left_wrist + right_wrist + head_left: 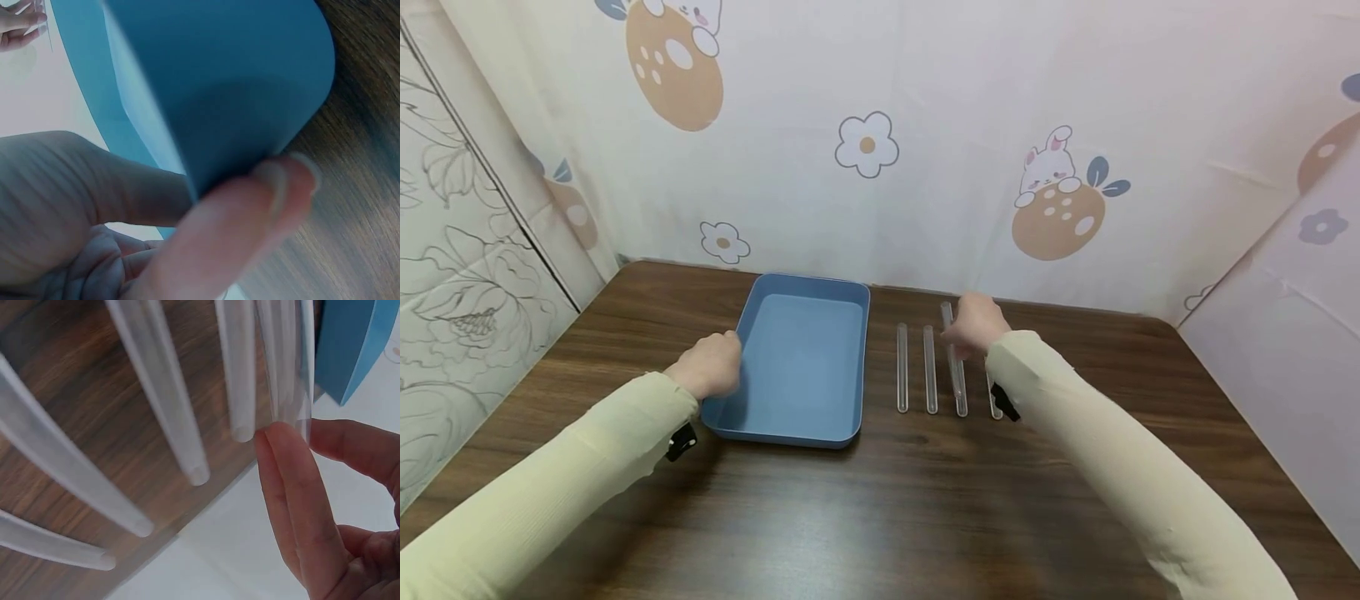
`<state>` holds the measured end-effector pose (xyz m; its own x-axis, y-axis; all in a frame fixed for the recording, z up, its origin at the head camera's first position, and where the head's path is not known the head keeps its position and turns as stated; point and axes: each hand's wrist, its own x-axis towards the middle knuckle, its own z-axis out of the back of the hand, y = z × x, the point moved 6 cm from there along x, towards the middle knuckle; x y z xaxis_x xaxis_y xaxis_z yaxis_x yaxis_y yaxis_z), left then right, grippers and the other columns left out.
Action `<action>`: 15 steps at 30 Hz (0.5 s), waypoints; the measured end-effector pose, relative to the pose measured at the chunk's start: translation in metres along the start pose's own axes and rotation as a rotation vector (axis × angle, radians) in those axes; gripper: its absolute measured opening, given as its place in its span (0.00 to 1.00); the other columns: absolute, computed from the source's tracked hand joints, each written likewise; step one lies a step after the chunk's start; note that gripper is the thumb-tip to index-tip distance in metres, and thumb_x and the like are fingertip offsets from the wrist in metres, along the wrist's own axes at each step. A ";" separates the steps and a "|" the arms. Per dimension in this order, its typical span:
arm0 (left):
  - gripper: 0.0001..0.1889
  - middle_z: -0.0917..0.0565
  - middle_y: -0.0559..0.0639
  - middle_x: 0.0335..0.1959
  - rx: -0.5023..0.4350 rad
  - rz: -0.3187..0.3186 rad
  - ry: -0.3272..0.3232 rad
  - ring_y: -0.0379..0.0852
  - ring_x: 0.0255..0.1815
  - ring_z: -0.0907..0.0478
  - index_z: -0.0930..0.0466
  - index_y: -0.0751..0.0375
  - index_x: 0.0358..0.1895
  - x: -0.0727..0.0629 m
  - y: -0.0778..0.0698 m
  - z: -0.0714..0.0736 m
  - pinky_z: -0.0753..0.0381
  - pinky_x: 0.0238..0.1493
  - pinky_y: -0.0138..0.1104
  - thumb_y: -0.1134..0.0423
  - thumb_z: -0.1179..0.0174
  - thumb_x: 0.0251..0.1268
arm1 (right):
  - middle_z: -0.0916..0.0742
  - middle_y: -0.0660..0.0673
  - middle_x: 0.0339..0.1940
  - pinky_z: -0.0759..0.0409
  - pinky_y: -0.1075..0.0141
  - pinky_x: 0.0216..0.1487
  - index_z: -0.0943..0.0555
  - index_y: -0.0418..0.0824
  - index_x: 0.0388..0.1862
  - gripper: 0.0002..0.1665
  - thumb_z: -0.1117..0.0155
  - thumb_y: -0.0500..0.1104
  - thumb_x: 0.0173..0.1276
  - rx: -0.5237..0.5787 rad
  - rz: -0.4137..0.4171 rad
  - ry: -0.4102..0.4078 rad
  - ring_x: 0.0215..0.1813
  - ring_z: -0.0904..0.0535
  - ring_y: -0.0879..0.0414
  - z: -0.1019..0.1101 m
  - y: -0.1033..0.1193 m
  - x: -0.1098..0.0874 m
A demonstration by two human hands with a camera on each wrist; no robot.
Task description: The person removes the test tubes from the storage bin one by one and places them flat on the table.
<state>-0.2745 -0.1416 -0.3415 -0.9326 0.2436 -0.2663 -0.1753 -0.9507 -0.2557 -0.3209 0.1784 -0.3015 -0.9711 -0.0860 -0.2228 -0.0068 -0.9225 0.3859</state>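
Observation:
On the left of the table stands a blue rectangular tray [805,358] with nothing in it. My left hand [709,365] pinches its left wall, thumb inside and fingers outside, as the left wrist view shows on the tray wall [250,56]. To the right of the tray, my right hand [976,323] holds a clear test tube [286,362] between thumb and fingertips, raised off the table. Several more clear test tubes [902,367] lie side by side below and around it, partly covered by the right hand and sleeve.
The dark wooden table [865,525] ends at a wall hung with patterned cloth [955,167] at the back. More cloth hangs at the left and right sides. A black wrist strap [681,442] shows under the left sleeve.

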 end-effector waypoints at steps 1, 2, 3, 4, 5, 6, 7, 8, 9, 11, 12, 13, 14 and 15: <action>0.26 0.24 0.74 0.37 -0.001 0.001 0.002 0.53 0.26 0.26 0.45 0.92 0.61 0.000 0.000 0.000 0.28 0.24 0.37 0.77 0.54 0.61 | 0.15 0.38 0.17 0.25 0.69 0.22 0.22 0.33 0.19 0.10 0.40 0.36 0.59 0.004 -0.012 -0.001 0.16 0.19 0.54 0.000 -0.004 0.000; 0.26 0.24 0.74 0.36 -0.003 0.001 0.006 0.53 0.26 0.26 0.45 0.92 0.61 -0.001 0.000 0.000 0.28 0.24 0.37 0.77 0.54 0.62 | 0.15 0.39 0.15 0.24 0.68 0.22 0.23 0.35 0.17 0.12 0.40 0.37 0.59 0.005 -0.017 -0.004 0.17 0.19 0.53 0.001 -0.008 -0.001; 0.26 0.24 0.74 0.36 -0.003 0.001 0.007 0.53 0.26 0.26 0.45 0.92 0.61 -0.001 0.000 0.000 0.28 0.24 0.36 0.77 0.54 0.62 | 0.16 0.40 0.14 0.24 0.68 0.23 0.24 0.36 0.16 0.14 0.39 0.38 0.60 0.001 -0.022 -0.006 0.18 0.18 0.52 0.002 -0.011 -0.002; 0.26 0.24 0.74 0.37 -0.003 0.002 0.009 0.52 0.26 0.27 0.45 0.92 0.61 0.000 0.001 0.000 0.28 0.24 0.36 0.77 0.54 0.62 | 0.16 0.41 0.14 0.23 0.67 0.24 0.24 0.37 0.15 0.15 0.39 0.39 0.61 -0.002 -0.026 -0.007 0.18 0.17 0.52 0.003 -0.014 -0.003; 0.26 0.24 0.74 0.37 -0.006 0.003 0.013 0.52 0.26 0.27 0.45 0.92 0.61 0.000 0.001 0.000 0.28 0.24 0.36 0.77 0.54 0.62 | 0.16 0.41 0.13 0.24 0.67 0.24 0.25 0.37 0.14 0.16 0.40 0.39 0.61 -0.005 -0.026 -0.008 0.18 0.17 0.52 0.005 -0.017 -0.004; 0.26 0.24 0.74 0.37 -0.008 0.006 0.016 0.52 0.26 0.27 0.46 0.92 0.61 0.000 0.001 -0.001 0.28 0.24 0.36 0.77 0.54 0.62 | 0.17 0.42 0.12 0.25 0.68 0.24 0.25 0.38 0.12 0.17 0.41 0.39 0.61 -0.011 -0.028 -0.011 0.17 0.18 0.52 0.006 -0.021 -0.005; 0.26 0.24 0.74 0.37 -0.010 0.008 0.017 0.52 0.26 0.27 0.46 0.92 0.61 0.000 0.001 -0.001 0.28 0.23 0.36 0.77 0.54 0.62 | 0.17 0.42 0.12 0.25 0.68 0.24 0.27 0.39 0.10 0.19 0.41 0.39 0.61 -0.018 -0.030 -0.014 0.16 0.19 0.53 0.007 -0.024 -0.005; 0.26 0.24 0.73 0.36 -0.011 0.008 0.018 0.52 0.25 0.26 0.46 0.92 0.61 0.000 0.001 -0.001 0.28 0.23 0.36 0.77 0.54 0.62 | 0.17 0.43 0.11 0.27 0.68 0.23 0.28 0.40 0.09 0.20 0.42 0.38 0.60 -0.017 -0.029 -0.015 0.15 0.20 0.54 0.008 -0.027 -0.006; 0.27 0.24 0.73 0.36 -0.012 0.008 0.018 0.52 0.25 0.26 0.46 0.92 0.61 0.001 0.001 -0.001 0.28 0.23 0.36 0.77 0.54 0.62 | 0.16 0.42 0.12 0.27 0.68 0.23 0.27 0.40 0.10 0.18 0.41 0.38 0.60 -0.014 -0.035 -0.016 0.15 0.20 0.55 0.009 -0.031 -0.007; 0.27 0.24 0.72 0.33 -0.015 0.005 0.017 0.51 0.24 0.26 0.46 0.92 0.61 0.000 0.001 0.000 0.28 0.22 0.35 0.77 0.53 0.62 | 0.16 0.41 0.13 0.27 0.68 0.22 0.28 0.39 0.11 0.17 0.41 0.36 0.58 0.000 -0.045 -0.020 0.13 0.22 0.58 0.011 -0.038 -0.007; 0.27 0.24 0.71 0.32 -0.013 0.004 0.015 0.51 0.24 0.26 0.46 0.92 0.61 0.000 0.001 0.000 0.28 0.22 0.35 0.77 0.53 0.62 | 0.16 0.40 0.14 0.26 0.68 0.22 0.28 0.39 0.11 0.17 0.41 0.37 0.58 0.005 -0.052 -0.020 0.13 0.22 0.58 0.012 -0.041 -0.007; 0.27 0.24 0.71 0.31 -0.013 0.002 0.014 0.51 0.23 0.26 0.46 0.93 0.61 0.000 0.000 0.000 0.28 0.22 0.35 0.77 0.53 0.62 | 0.16 0.40 0.14 0.25 0.68 0.23 0.28 0.39 0.11 0.17 0.40 0.37 0.58 0.010 -0.059 -0.020 0.15 0.21 0.57 0.012 -0.044 -0.008; 0.27 0.24 0.71 0.31 -0.012 0.000 0.013 0.51 0.23 0.26 0.46 0.93 0.61 0.000 0.000 0.001 0.28 0.22 0.35 0.77 0.53 0.61 | 0.15 0.40 0.15 0.25 0.67 0.22 0.28 0.39 0.11 0.17 0.40 0.37 0.58 0.015 -0.063 -0.019 0.16 0.20 0.56 0.013 -0.046 -0.008; 0.27 0.24 0.70 0.30 -0.011 -0.002 0.013 0.52 0.23 0.26 0.46 0.93 0.61 0.000 0.000 0.001 0.28 0.22 0.35 0.77 0.53 0.61 | 0.15 0.40 0.15 0.25 0.67 0.23 0.28 0.39 0.10 0.17 0.39 0.37 0.58 0.011 -0.067 -0.021 0.17 0.19 0.55 0.014 -0.049 -0.009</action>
<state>-0.2751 -0.1416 -0.3406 -0.9281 0.2484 -0.2773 -0.1740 -0.9480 -0.2665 -0.3156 0.2297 -0.3058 -0.9732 -0.0156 -0.2295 -0.0750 -0.9217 0.3806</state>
